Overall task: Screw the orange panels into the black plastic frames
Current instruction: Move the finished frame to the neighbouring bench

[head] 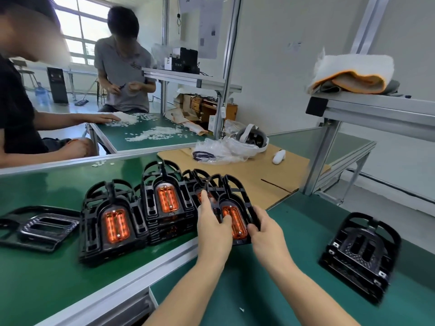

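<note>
My left hand (213,228) and right hand (266,228) grasp one black plastic frame (237,203) between them, left thumb lying on its orange panel (233,223), right fingers curled round its right edge. The frame tilts up off the green bench (47,278), arched end pointing away from me, long axis running near to far. Just to its left stand two stacks of finished frames (115,222); a stack without panels (360,255) sits well apart on the right.
</note>
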